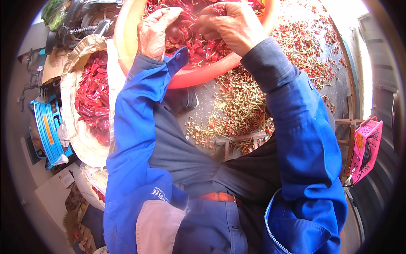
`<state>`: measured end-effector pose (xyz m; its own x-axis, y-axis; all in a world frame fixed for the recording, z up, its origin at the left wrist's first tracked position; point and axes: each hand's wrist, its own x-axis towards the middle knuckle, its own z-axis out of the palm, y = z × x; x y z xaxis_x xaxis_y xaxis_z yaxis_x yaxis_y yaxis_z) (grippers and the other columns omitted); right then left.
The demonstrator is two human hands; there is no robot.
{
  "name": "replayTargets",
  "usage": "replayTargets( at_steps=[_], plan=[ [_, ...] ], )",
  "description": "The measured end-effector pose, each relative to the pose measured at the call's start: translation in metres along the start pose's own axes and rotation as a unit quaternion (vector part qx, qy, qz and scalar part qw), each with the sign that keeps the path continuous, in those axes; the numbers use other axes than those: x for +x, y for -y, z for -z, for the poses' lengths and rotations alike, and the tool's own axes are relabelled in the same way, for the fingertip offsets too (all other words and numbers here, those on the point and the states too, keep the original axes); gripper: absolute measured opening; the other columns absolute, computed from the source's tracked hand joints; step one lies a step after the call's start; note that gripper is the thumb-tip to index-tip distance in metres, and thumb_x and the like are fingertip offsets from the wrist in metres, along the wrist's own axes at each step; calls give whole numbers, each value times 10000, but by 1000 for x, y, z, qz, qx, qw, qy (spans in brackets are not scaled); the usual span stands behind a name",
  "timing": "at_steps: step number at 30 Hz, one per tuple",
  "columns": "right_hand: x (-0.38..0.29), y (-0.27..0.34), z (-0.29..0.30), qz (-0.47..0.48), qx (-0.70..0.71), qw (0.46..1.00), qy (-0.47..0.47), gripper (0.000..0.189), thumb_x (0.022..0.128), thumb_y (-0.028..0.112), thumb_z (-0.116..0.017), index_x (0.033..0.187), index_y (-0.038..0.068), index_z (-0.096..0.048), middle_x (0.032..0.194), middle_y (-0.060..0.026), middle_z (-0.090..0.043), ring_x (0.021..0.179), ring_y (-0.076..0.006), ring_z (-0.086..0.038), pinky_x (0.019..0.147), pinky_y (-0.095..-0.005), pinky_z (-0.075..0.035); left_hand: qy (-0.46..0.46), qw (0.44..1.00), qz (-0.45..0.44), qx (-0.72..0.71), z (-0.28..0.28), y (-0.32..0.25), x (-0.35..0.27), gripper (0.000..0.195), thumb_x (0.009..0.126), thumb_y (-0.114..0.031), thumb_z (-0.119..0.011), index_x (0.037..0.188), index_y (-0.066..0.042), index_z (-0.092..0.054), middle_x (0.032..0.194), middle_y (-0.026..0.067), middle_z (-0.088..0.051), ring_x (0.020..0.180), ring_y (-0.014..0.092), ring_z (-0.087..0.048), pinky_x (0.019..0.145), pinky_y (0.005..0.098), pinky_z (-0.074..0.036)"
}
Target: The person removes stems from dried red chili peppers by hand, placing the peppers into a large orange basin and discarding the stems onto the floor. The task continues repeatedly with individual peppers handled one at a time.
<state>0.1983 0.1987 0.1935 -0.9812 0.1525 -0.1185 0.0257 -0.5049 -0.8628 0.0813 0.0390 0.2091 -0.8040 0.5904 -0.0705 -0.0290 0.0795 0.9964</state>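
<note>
A large orange-red plastic basin (203, 75) full of dried red chili peppers (193, 47) stands before me. My left hand (155, 33) is over its left side, thumb and forefinger drawn together. A thin stem shows by those fingertips, but I cannot tell whether they grip it. Over the right side of the basin, my right hand (233, 27) is curled around dried red chili pods (218, 9). Its fingertips are blurred and point toward the left hand, with a gap between the two.
At left stands an open white woven sack (85, 149) of red chili pods (93, 98). Chili stems (241, 104) litter the floor around a low wooden frame (241, 138). A pink perforated plastic basket (366, 150) is at right, a blue plastic crate-like object (47, 130) at far left.
</note>
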Motion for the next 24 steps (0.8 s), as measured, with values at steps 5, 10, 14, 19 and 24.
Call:
replayTargets(
  at_steps=[5,10,14,19,24],
  plan=[
    [-1,0,2,103,-73,992,-22,120,894,-24,-552,998,-28,-612,727,-10,-599,615,-55,-538,508,-202,-418,-11,1000,2,3,1,3,3,203,920,-177,-599,1005,-6,-669,814,53,-643,617,98,-549,576,281,-557],
    [-6,-3,5,106,-59,992,-21,138,901,-26,-531,1015,-40,-607,782,-17,-617,643,-66,-550,524,-217,-437,-25,999,-10,-41,2,11,6,146,898,-140,-623,931,-9,-680,850,23,-666,735,82,-605,654,206,-475],
    [-6,15,8,119,-99,987,-43,131,907,-13,-530,1000,-39,-618,786,-11,-617,643,-73,-550,531,-226,-444,20,1000,18,12,6,12,4,203,916,-164,-618,1011,5,-674,864,55,-674,670,92,-597,623,267,-559],
    [-16,40,5,70,-249,966,28,195,897,155,-623,903,-38,-652,683,-24,-594,638,-77,-532,544,-247,-420,32,992,-74,95,-2,18,-5,191,891,-101,-659,1033,25,-678,906,60,-696,796,106,-646,711,236,-530],
    [-24,45,2,12,-265,958,111,250,885,208,-639,859,-40,-654,657,-50,-588,616,-110,-552,533,-284,-427,55,980,-163,96,-10,15,-12,167,888,-65,-656,1024,28,-677,942,68,-694,862,112,-637,795,232,-509]
  ],
)
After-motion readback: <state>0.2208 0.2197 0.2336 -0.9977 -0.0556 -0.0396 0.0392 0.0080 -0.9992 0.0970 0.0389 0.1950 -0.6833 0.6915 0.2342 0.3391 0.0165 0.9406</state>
